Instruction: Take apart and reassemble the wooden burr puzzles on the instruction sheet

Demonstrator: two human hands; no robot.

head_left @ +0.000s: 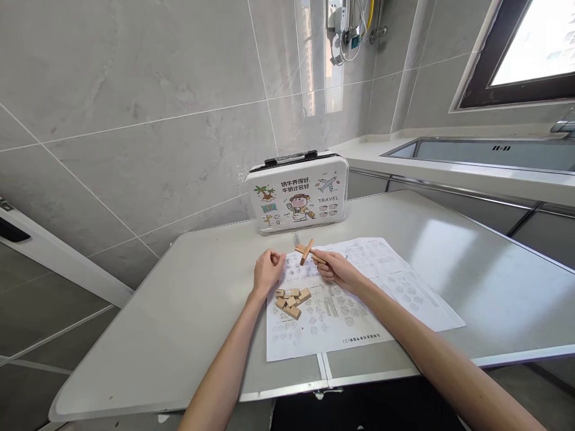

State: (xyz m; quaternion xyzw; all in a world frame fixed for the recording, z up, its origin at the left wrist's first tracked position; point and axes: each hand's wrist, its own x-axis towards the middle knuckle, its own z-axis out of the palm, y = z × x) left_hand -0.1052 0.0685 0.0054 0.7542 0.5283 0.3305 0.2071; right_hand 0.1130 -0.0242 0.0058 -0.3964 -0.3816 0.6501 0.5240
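Note:
My right hand [336, 268] is closed on a small cross of wooden puzzle pieces [307, 250], held just above the printed instruction sheet [359, 299]. To its left, my left hand [268, 270] rests curled in a loose fist at the sheet's edge; nothing shows in it. Just below both hands, several loose wooden notched blocks [292, 300] lie in a heap on the sheet.
A white cartoon-printed case with a black handle [297, 193] stands upright against the tiled wall behind the sheet. The grey folding table [179, 311] has a seam at the front. A counter with a steel sink [485, 152] runs along the right.

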